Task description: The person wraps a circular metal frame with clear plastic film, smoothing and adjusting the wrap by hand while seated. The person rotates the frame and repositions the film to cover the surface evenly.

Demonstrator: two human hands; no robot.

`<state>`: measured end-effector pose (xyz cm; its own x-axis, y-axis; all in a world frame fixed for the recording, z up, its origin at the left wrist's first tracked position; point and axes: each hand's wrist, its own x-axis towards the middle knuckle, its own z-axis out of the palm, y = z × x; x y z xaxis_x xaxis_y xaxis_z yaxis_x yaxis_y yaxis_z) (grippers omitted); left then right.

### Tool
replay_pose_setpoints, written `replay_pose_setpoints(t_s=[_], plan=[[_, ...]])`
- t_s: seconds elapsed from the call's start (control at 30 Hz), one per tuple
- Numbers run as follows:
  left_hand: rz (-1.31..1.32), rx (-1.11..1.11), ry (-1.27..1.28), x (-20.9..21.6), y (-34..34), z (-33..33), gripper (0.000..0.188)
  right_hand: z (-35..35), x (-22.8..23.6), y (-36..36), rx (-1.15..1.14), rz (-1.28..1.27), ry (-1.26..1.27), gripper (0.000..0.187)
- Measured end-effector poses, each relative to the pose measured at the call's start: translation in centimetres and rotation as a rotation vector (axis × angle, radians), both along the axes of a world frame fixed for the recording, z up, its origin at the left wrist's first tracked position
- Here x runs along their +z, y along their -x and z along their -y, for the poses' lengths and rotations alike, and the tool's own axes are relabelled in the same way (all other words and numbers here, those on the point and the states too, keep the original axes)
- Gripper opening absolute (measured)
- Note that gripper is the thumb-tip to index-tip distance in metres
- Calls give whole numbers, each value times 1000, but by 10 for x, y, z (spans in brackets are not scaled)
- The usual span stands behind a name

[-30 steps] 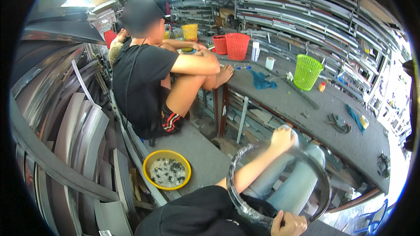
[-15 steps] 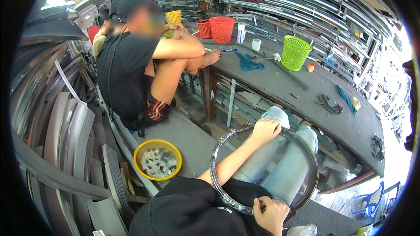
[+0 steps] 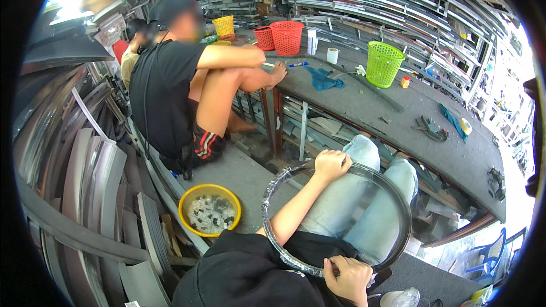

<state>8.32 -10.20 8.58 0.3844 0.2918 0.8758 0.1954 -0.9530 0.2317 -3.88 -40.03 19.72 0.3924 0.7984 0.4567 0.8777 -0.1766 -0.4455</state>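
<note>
Black, glossy round hoop (image 3: 266, 211), apparently film-wrapped, is held over your light-blue denim jeans (image 3: 362, 152); your left hand (image 3: 333, 165) grips its far rim, your right hand (image 3: 348, 277) its near rim. Support both points evenly; unequal pressure could twist it.

And here's a black top (image 3: 227, 270), small white mark (image 3: 300, 273) up front, faded light-blue jeans (image 3: 335, 202), left forearm (image 3: 296, 207) and hands (image 3: 331, 165) bare!
</note>
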Motion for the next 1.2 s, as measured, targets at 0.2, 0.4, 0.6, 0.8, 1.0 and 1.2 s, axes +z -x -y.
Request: replay_pose_setpoints(t_s=[0.2,0.4,0.6,0.8,1.0,1.2], plan=[[-88,46,94,-6,3,-4,29,2,-2,-4,166,253,-224,14],[-349,95,252,-6,-18,-6,43,17,-8,-20,-206,258,-518,17],[-304,-78,769,-77,-16,-25,47,-14,-71,-60,-466,-199,-308,17],[-351,-275,666,-151,-1,-39,34,-2,-114,-83,-394,-107,-148,9],[-275,-363,703,-61,10,-18,26,-6,-110,-82,-400,-69,-111,3],[-83,-809,256,38,-25,54,33,-3,-116,-85,-412,-15,-98,3]])
